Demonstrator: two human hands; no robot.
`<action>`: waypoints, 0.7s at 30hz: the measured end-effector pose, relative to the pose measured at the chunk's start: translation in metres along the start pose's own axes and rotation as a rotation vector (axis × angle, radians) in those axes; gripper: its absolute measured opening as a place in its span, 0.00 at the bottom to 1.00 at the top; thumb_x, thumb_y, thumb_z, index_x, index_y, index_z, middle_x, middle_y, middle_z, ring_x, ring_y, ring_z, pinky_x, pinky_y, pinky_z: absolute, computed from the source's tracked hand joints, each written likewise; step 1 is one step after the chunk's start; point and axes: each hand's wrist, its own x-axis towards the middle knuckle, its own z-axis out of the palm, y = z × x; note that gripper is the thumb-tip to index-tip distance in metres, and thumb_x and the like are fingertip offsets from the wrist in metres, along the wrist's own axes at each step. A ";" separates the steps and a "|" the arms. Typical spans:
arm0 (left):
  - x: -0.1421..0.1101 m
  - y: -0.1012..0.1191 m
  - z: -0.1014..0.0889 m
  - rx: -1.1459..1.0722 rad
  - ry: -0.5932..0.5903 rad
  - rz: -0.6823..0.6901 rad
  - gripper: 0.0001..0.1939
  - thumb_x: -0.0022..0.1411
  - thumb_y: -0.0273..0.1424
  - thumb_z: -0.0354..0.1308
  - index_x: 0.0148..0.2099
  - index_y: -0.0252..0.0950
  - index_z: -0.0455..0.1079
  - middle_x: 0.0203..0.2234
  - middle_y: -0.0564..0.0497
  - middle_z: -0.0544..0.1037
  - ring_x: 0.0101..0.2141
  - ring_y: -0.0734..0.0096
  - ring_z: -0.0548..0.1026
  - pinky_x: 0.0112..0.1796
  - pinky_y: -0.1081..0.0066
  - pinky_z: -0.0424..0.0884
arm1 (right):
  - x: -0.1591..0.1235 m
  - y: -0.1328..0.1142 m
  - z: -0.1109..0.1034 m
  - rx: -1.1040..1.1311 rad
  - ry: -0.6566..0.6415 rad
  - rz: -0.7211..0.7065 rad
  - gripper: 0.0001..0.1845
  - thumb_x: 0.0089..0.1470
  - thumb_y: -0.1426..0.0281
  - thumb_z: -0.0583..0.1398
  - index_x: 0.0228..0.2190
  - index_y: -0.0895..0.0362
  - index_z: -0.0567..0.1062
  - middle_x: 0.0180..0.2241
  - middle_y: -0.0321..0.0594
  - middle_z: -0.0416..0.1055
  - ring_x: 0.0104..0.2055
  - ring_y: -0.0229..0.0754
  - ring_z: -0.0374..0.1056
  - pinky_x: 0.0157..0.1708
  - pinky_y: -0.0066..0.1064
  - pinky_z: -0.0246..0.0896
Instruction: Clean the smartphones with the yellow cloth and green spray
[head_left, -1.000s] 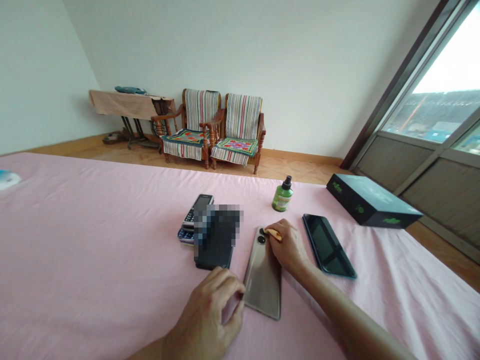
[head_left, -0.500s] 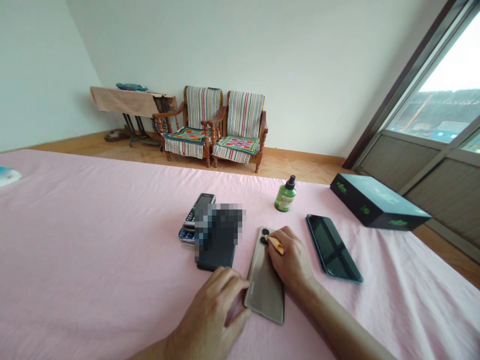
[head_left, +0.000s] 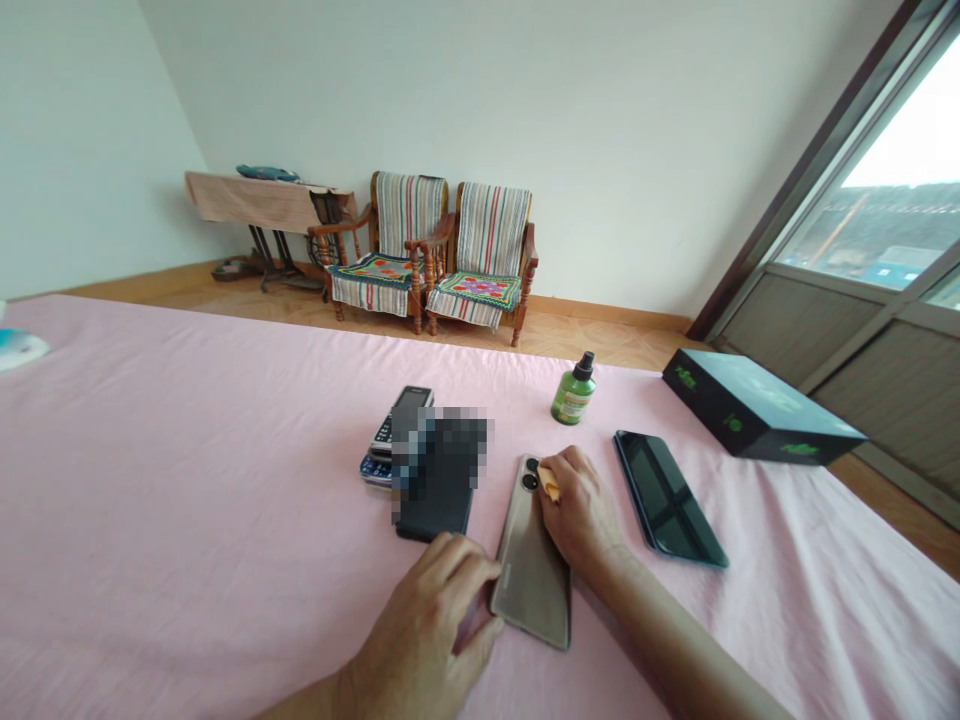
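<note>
A gold-grey smartphone (head_left: 531, 585) lies back up on the pink cloth, its two round camera lenses at the far end. My left hand (head_left: 431, 620) grips its lower left edge and near corner with thumb and fingers. Pinched in my right hand (head_left: 581, 510) is a small folded yellow-orange cloth (head_left: 550, 484), touching the phone beside the lenses. Left of the phone lies a dark phone-like slab (head_left: 435, 505), partly blurred out. It overlaps a pile of keypad phones (head_left: 382, 450). A second smartphone (head_left: 671, 500), dark screen up, lies to the right of my right hand.
A green spray bottle (head_left: 573, 393) with a black top stands beyond the phones. At the far right is a black box (head_left: 757, 405) with green print. Two wooden armchairs (head_left: 480, 270) and a cloth-covered table (head_left: 255, 200) stand by the wall beyond the pink surface (head_left: 187, 480).
My right hand has shifted the yellow cloth slightly right, from over the lenses to beside them, so both lenses show more. My left hand keeps its hold on the phone.
</note>
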 end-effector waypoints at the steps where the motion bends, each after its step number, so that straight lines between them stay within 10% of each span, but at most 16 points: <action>1: 0.000 0.001 0.000 0.001 0.000 -0.004 0.16 0.56 0.16 0.59 0.45 0.37 0.70 0.39 0.49 0.73 0.42 0.60 0.70 0.44 0.61 0.69 | -0.001 -0.001 0.000 -0.007 -0.003 0.001 0.11 0.48 0.84 0.55 0.30 0.60 0.74 0.33 0.45 0.67 0.37 0.46 0.64 0.37 0.33 0.58; 21: -0.002 0.000 0.001 -0.009 0.004 0.014 0.16 0.56 0.15 0.59 0.45 0.37 0.71 0.38 0.49 0.73 0.42 0.61 0.70 0.44 0.62 0.69 | -0.010 0.004 0.000 0.049 -0.019 -0.029 0.08 0.51 0.79 0.55 0.29 0.59 0.73 0.31 0.42 0.65 0.34 0.44 0.64 0.35 0.32 0.59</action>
